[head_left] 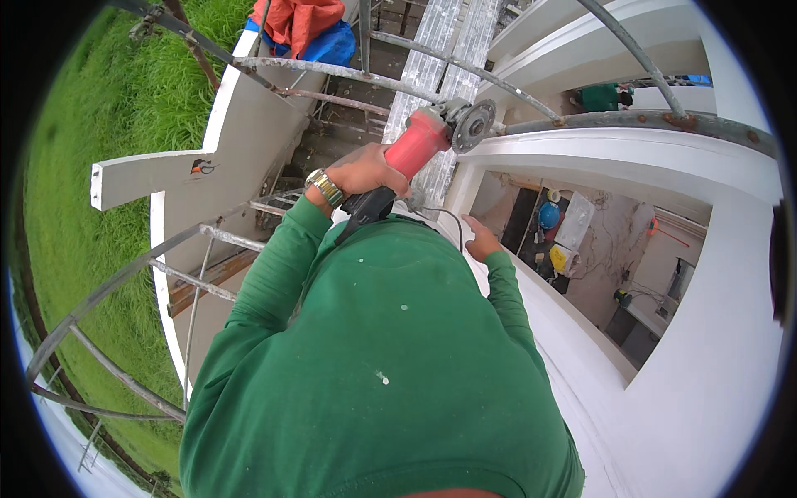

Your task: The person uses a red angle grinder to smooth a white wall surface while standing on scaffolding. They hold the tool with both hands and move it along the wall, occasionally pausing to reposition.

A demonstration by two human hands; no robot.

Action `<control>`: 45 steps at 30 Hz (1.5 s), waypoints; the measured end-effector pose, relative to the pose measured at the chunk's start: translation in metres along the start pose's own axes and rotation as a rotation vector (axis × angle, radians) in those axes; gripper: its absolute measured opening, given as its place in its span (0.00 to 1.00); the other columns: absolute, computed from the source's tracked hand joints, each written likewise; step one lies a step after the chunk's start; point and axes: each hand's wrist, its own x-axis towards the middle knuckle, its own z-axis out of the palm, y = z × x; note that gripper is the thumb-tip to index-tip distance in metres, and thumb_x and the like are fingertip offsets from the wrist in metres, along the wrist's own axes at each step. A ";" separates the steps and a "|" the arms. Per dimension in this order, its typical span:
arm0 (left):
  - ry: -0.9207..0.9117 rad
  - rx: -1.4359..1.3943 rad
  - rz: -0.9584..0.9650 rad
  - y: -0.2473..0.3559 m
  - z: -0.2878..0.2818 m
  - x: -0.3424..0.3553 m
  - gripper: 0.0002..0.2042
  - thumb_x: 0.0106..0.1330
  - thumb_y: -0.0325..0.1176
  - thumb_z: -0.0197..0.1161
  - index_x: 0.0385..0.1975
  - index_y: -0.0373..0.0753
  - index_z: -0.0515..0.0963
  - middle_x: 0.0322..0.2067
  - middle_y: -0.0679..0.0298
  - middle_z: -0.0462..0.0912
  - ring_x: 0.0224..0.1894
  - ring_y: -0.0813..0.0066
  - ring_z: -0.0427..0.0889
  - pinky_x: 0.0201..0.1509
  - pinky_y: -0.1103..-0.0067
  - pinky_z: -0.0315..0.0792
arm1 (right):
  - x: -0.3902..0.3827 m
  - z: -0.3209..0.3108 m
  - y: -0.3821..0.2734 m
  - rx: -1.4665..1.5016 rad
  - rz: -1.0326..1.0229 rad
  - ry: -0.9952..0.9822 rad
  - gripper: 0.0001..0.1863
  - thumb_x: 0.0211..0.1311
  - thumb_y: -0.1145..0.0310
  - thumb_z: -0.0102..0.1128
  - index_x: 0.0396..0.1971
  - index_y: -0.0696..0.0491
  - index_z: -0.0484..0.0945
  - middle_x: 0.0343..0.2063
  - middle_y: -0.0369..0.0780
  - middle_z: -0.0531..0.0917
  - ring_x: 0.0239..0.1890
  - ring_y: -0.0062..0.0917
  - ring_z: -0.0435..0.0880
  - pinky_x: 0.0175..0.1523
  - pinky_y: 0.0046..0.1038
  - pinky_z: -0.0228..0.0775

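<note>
My left hand [372, 172] is wrapped round the red body of an angle grinder [418, 143], held out in front of my waist. The grinder's round disc [473, 126] faces away from me, near a scaffold pipe [531, 126]. Its black rear end sits below my hand, against my green shirt. A thin dark cord [452, 217] curves beside my waist. On the right, my right hand [483, 241] rests by the white ledge [531, 311], its fingers apart and nothing seen in them. A metal watch [325, 187] is on my left wrist.
Scaffold rails [100, 303] surround me, with worn planks [427, 58] ahead. Through the window opening on the right, a blue round object [550, 215] and a yellow thing [564, 259] lie below. Another person [604, 97] in green is farther off. Orange and blue sheeting [303, 29] hangs ahead.
</note>
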 end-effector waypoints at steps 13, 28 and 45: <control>0.322 -0.903 0.383 -0.007 0.007 0.014 0.32 0.59 0.44 0.78 0.57 0.42 0.68 0.46 0.69 0.74 0.48 0.80 0.75 0.53 0.76 0.73 | 0.057 -0.097 -0.298 0.808 -0.391 -0.156 0.35 0.59 0.65 0.75 0.61 0.63 0.68 0.49 0.44 0.81 0.54 0.28 0.81 0.60 0.29 0.72; 0.307 -0.449 0.106 -0.167 -0.005 0.033 0.40 0.63 0.66 0.64 0.63 0.35 0.71 0.59 0.51 0.75 0.65 0.61 0.71 0.69 0.66 0.66 | 0.194 -0.177 -0.210 0.506 -0.009 0.469 0.14 0.43 0.76 0.70 0.32 0.60 0.78 0.25 0.39 0.82 0.20 0.26 0.81 0.29 0.27 0.75; 1.110 -0.755 0.118 -0.253 -0.044 -0.002 0.26 0.63 0.52 0.72 0.51 0.38 0.80 0.48 0.60 0.85 0.55 0.72 0.80 0.58 0.70 0.74 | 0.316 -0.238 -0.140 0.522 0.297 0.789 0.16 0.35 0.71 0.74 0.29 0.60 0.82 0.24 0.36 0.81 0.21 0.26 0.78 0.27 0.31 0.71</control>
